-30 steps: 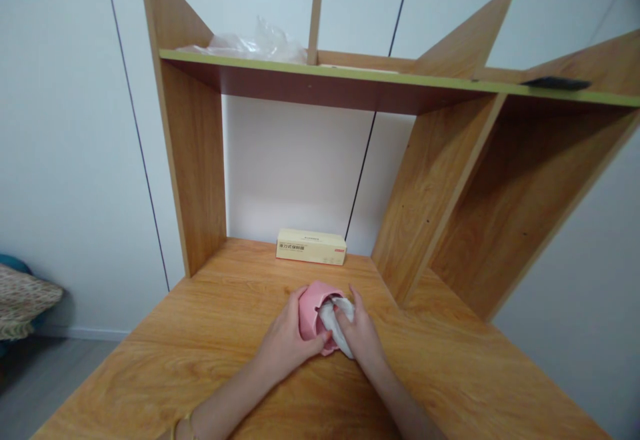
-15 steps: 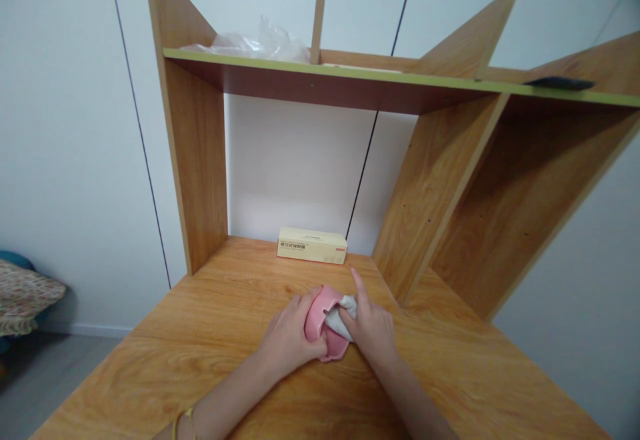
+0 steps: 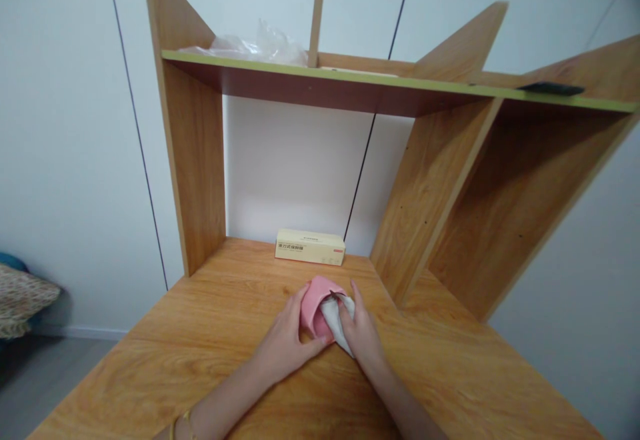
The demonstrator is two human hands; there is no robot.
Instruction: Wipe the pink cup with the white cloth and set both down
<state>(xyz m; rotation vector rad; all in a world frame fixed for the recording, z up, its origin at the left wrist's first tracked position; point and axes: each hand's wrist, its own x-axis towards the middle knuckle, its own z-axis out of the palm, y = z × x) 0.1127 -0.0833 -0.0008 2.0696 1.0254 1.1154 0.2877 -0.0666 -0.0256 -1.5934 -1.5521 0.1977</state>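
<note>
A pink rounded, hollow container (image 3: 311, 299) is tilted with its opening toward me, just above or on the wooden desk. A dark notch or gap shows at its rim. My left hand (image 3: 286, 335) grips it from the left, thumb along the lower rim and fingers behind the far side. My right hand (image 3: 361, 332) pinches a whitish cloth (image 3: 334, 313) against the right rim, with the index finger sticking up. Part of the cloth lies inside the opening, and a corner hangs down below the right hand.
A cream box (image 3: 310, 248) stands at the back of the wooden desk (image 3: 210, 340). Upright panels and a shelf (image 3: 310, 75) rise behind it, with a clear plastic bag (image 3: 260, 47) and a flat dark object (image 3: 553, 89) on top. Patterned fabric (image 3: 25, 297) is at far left.
The pink container has turned and tipped so that its opening faces me more. My right hand has shifted slightly left, and more cloth now hangs below it.
</note>
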